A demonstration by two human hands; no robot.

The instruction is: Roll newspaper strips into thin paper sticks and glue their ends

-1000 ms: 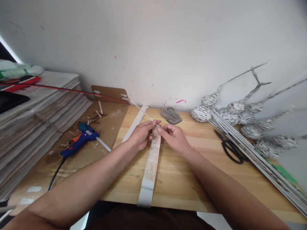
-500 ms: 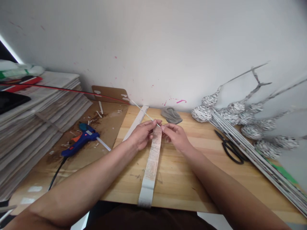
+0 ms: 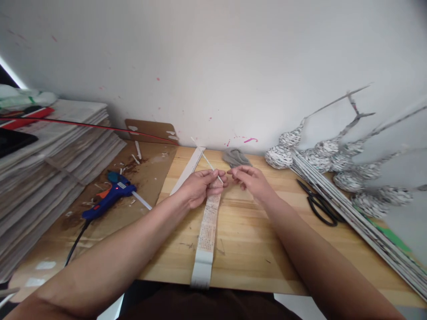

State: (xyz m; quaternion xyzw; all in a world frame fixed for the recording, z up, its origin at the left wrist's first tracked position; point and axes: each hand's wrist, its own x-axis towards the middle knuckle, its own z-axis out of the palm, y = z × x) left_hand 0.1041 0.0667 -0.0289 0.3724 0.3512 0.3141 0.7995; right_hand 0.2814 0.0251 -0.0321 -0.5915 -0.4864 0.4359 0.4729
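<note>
My left hand (image 3: pixel 203 186) is closed around a thin white stick (image 3: pixel 207 161) and the upper end of a printed paper strip (image 3: pixel 207 229). The stick slants from the upper left down to the fingertips, its short lower end showing past them. Below the hand, the strip hangs down along the table to its front edge, where its lower part is plain white. A small gap separates my right hand (image 3: pixel 249 180) from the strip; its fingers are loosely bent and apart, with nothing visible in them.
Another paper strip (image 3: pixel 188 171) lies behind my left hand, with a grey cloth (image 3: pixel 236 157) by the wall. A blue glue gun (image 3: pixel 111 194) rests on cardboard at left beside stacked newspapers (image 3: pixel 76 151). At right are black scissors (image 3: pixel 320 206), paper rods (image 3: pixel 353 222) and woven paper gourds (image 3: pixel 279 156).
My right hand has let go of the stick and strip and moved slightly right. My left hand still holds them; the stick now tilts more steeply.
</note>
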